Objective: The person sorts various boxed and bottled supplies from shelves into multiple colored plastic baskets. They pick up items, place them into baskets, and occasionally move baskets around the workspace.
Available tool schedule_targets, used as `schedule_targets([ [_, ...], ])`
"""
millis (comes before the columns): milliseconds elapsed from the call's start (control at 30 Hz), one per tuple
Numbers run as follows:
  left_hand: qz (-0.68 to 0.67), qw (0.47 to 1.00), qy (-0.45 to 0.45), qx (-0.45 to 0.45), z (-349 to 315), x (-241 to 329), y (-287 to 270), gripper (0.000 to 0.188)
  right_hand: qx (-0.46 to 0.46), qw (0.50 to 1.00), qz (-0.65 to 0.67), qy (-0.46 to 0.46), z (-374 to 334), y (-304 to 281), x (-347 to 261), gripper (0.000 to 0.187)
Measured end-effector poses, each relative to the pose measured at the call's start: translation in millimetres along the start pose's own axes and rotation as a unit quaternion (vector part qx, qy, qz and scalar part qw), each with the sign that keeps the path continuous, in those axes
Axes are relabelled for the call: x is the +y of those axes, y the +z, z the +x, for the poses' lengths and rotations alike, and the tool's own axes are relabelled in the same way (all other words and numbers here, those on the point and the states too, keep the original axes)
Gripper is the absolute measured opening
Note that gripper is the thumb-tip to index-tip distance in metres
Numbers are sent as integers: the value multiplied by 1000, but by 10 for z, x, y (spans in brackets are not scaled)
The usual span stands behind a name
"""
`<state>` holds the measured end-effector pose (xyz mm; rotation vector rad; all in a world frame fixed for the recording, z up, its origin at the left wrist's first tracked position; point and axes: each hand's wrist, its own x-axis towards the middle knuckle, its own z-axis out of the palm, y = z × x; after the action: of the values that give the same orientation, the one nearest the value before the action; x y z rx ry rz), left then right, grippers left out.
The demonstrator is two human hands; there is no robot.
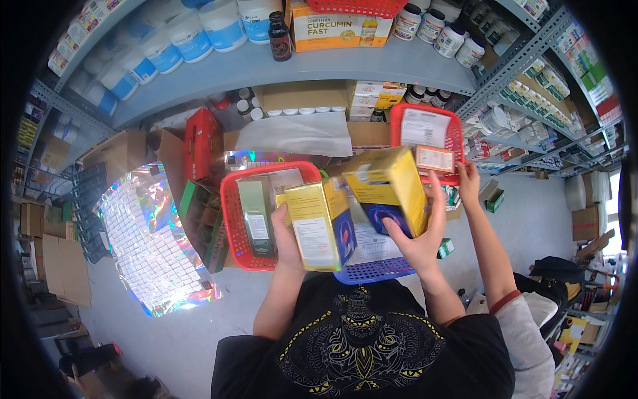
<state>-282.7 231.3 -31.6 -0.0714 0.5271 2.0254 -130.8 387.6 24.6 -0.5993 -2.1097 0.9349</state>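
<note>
My left hand [287, 241] is closed around a gold and blue box [310, 229] with a white label panel. In my right hand [424, 241] is a second, larger yellow and blue box [387, 178], tilted, gripped between thumb and fingers. Both boxes are held up side by side over a blue basket [379, 273], where a white printed sheet [375, 246] partly shows. Left of them, a red basket [234, 229] holds a tall dark green box [254, 209] standing beside my left hand. My fingers partly cover both held boxes.
A co-worker's hand [468, 178] touches another red basket [397, 126] containing a paper and a small white and orange box [434, 159]. A shiny holographic bag [156, 246] lies left. Ahead, a grey shelf [299, 76] carries tubs and bottles; an open carton [493, 196] sits right.
</note>
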Motion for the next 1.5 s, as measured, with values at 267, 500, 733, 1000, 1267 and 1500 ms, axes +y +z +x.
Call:
schedule_targets([
  [267, -62, 998, -4, -13, -98, -102, 89, 52, 142, 906, -299, -265, -219, 330, 110, 57],
  [500, -58, 998, 16, -15, -100, -144, -252, 61, 134, 879, -309, -337, -450, 339, 355, 47],
  [733, 269, 962, 39, 3, -67, 89, -90, 56, 38, 886, -430, -170, -621, 310, 508, 54],
  [1000, 418, 899, 101, -81, 86, 45, 70, 63, -81, 972, -198, -99, -565, 161, 276, 46],
  [1267, 883, 395, 108, -227, 124, 404, 965, 86, -106, 985, 69, -119, 283, -152, -497, 26],
  [1500, 649, 668, 235, -277, 139, 220, 352, 41, -367, 899, 11, -239, 678, 353, -972, 16],
])
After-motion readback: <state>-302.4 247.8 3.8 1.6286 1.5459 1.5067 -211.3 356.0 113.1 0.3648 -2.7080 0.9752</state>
